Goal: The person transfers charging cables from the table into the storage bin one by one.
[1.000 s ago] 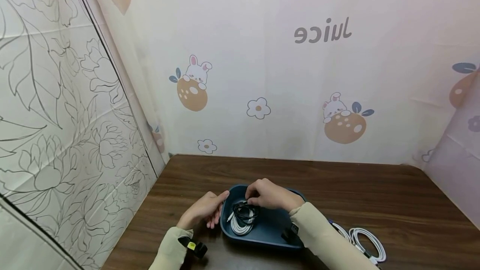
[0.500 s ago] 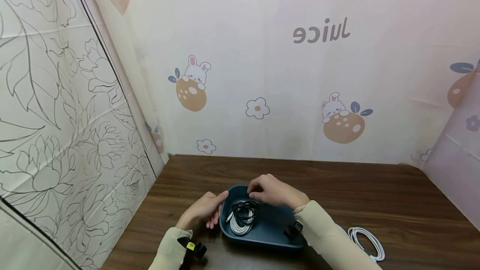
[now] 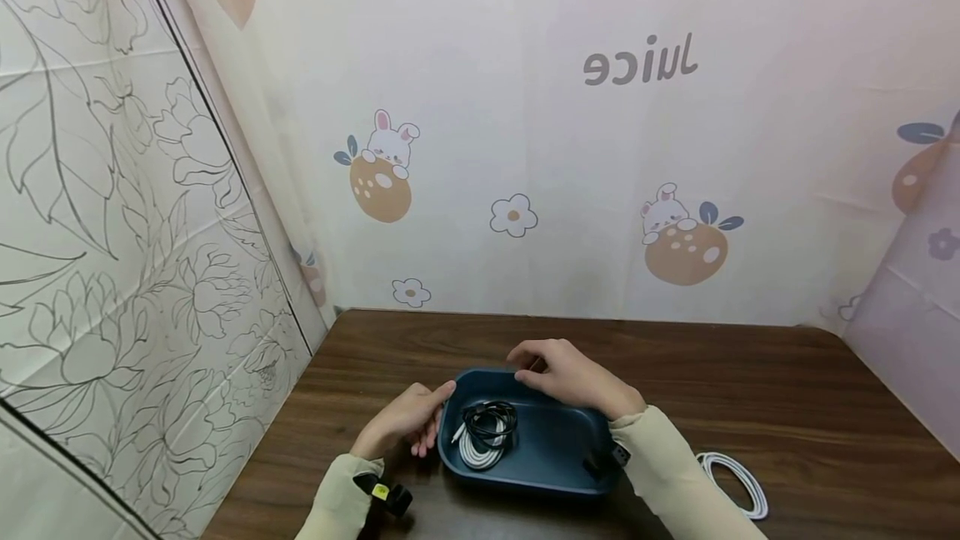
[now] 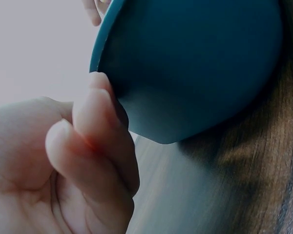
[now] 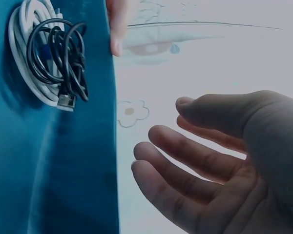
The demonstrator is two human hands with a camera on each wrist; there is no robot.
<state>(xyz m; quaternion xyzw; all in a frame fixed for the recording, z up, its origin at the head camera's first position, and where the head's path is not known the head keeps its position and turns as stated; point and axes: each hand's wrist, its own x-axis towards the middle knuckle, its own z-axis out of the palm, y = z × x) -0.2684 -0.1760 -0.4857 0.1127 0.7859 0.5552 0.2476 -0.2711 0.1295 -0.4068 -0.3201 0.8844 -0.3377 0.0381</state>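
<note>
A dark blue tray (image 3: 551,444) stands on the table, and my left hand (image 3: 408,419) grips its left rim, thumb over the edge and fingers at the outer wall. Close up in the left wrist view, the fingers (image 4: 95,105) pinch the tray's edge. In the tray's left half lies a coiled white cable (image 3: 475,455) with a coiled black cable (image 3: 491,419) on top; the black one's metal plug (image 5: 67,101) shows in the right wrist view. My right hand (image 3: 576,375), fingers relaxed and apart, holds nothing over the far rim.
Another coiled white cable (image 3: 750,486) lies on the wooden table (image 3: 720,382) to the right, partly behind the right sleeve (image 3: 675,473). A printed curtain (image 3: 465,107) hangs behind the table, and a flower-patterned sheet (image 3: 135,273) is on the left.
My right hand has let go of the black cable on the white coil and moved up and to the right, its fingers opening. The left hand has stayed at the tray's rim.
</note>
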